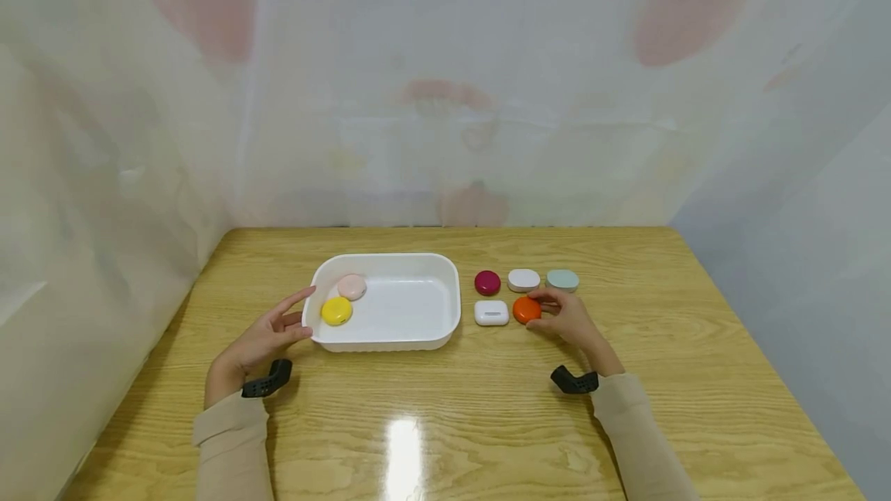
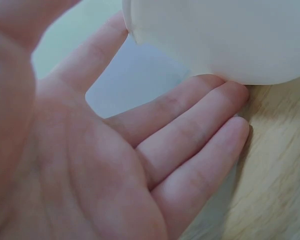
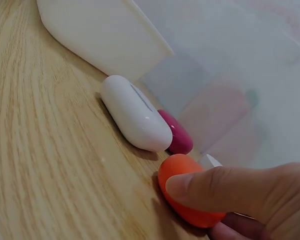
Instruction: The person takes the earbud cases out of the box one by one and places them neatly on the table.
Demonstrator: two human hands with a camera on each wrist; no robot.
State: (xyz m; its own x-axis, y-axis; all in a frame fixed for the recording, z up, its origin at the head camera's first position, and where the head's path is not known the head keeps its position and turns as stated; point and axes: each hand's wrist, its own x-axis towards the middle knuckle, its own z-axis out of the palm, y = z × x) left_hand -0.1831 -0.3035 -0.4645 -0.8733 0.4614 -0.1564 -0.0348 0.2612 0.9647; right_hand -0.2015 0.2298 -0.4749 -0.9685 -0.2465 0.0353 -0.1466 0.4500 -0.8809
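My right hand (image 1: 569, 322) pinches a round orange case (image 1: 527, 310) between thumb and fingers; in the right wrist view the thumb lies across the glossy orange case (image 3: 190, 212), low over the wooden table. Beside it, to the left, lies a white earbud case (image 1: 491, 313). A dark red round case (image 1: 487, 282) is just behind. On the left, my left hand (image 1: 261, 339) touches the end of a white tray (image 1: 383, 346) with fairly straight fingers, the index fingertip at its rim. Inside the tray, at its left end, are a yellow round case (image 1: 337, 311) and a pale pink one (image 1: 351, 287).
A white oval case (image 1: 524, 280) and a pale green oval case (image 1: 562, 280) lie in the back row, near my right hand. The wooden table (image 1: 487, 424) ends at a pale patterned curtain (image 1: 445, 153) behind, with more hanging at both sides.
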